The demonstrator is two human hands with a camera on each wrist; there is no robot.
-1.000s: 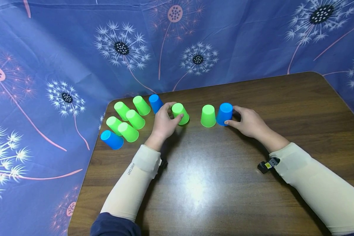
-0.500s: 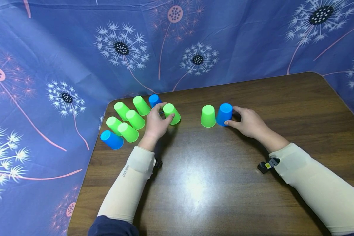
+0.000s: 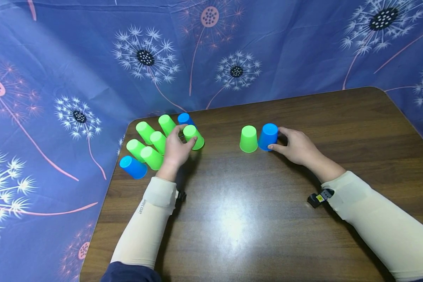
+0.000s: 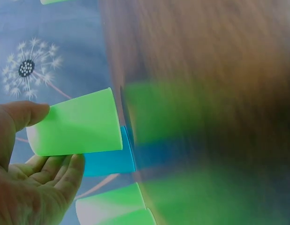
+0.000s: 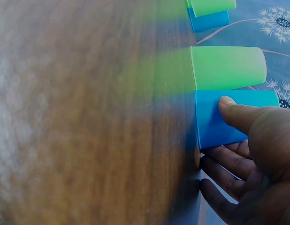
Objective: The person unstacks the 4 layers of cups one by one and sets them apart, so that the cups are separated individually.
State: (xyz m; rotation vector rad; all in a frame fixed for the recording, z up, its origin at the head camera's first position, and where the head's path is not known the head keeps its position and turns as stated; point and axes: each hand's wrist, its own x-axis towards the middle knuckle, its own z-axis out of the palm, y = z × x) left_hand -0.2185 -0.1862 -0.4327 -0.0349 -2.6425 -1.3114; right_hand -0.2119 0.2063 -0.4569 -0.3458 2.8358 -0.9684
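Note:
My left hand (image 3: pixel 177 149) grips an upside-down green cup (image 3: pixel 194 138) between thumb and fingers, beside the group of cups at the left. In the left wrist view this green cup (image 4: pixel 79 124) has its rim very near the tabletop; a blue cup (image 4: pixel 110 161) shows behind it. With thumb and fingers, my right hand (image 3: pixel 296 145) holds an upside-down blue cup (image 3: pixel 268 136) on the table. Close to its left stands another green cup (image 3: pixel 248 139). The right wrist view shows my thumb across the side of the blue cup (image 5: pixel 220 124), fingers on its other side.
Several upside-down green cups (image 3: pixel 152 158) stand in staggered rows at the table's far left corner. A blue cup (image 3: pixel 133 167) is at their near end, another blue cup (image 3: pixel 185 118) at the far end. The wooden table (image 3: pixel 232 219) meets a blue dandelion-print cloth (image 3: pixel 285 51) behind.
My left hand has moved left with the green cup, from near the standing green cup toward the group at the left. My right hand and its blue cup stay in place.

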